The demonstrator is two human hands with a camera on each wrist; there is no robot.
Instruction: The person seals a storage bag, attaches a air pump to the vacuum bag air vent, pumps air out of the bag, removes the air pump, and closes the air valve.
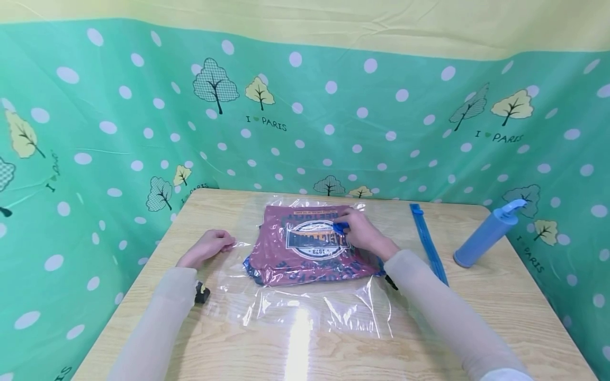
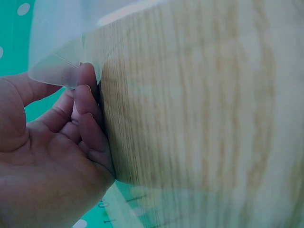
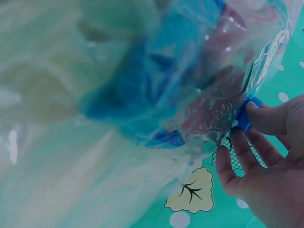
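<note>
A large clear plastic bag (image 1: 281,307) lies flat on the wooden table, with a folded maroon printed shirt (image 1: 269,238) inside. Some blue cloth (image 1: 252,272) shows at the shirt's lower left. My right hand (image 1: 364,233) is over the right part of the shirt, thumb and fingers pinching a small blue cap (image 3: 244,116) at the bag's surface. At the bag's left edge my left hand (image 1: 209,247) rests its side on the table. In the left wrist view, the clear film passes between that hand's thumb and curled fingers (image 2: 92,133).
To the right of the bag lies a long blue strip with a slider (image 1: 429,246). A blue cylindrical hand pump (image 1: 486,238) stands near the table's right edge. Behind the table (image 1: 343,354) hangs a green dotted curtain (image 1: 286,148).
</note>
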